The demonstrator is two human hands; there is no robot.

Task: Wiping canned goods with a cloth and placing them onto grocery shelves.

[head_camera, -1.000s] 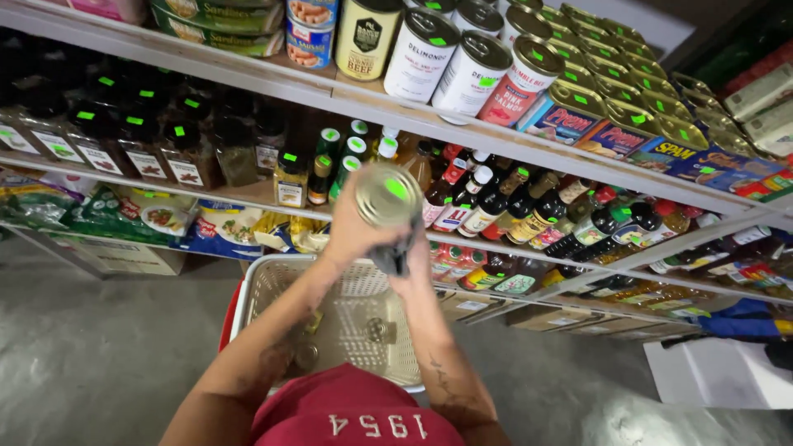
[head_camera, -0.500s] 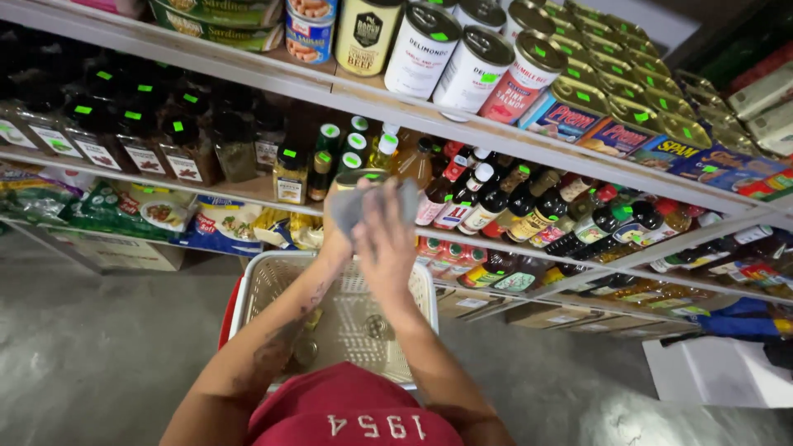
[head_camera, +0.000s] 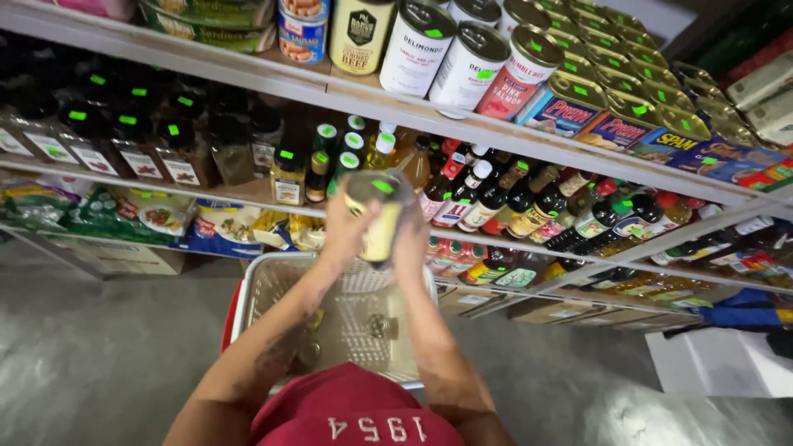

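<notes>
— Where is the jar (head_camera: 378, 216)?

— At frame centre, above the white basket (head_camera: 273, 285), clasped between the left hand (head_camera: 343, 227) and right hand (head_camera: 410, 239), fingers curled round its sides.

— And the labels?

— Small green stickers on nearly every lid; dark sauce bottles (head_camera: 529, 202) right of centre; tall tins (head_camera: 467, 62) along the top shelf.

Bright overhead light, dim lower shelves, wide-angle edge distortion, slight motion blur.

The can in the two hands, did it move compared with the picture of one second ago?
Yes. The can, held between the left hand and the right hand, has tipped upright, and sits a little lower against the bottle shelf, above the basket.
</notes>
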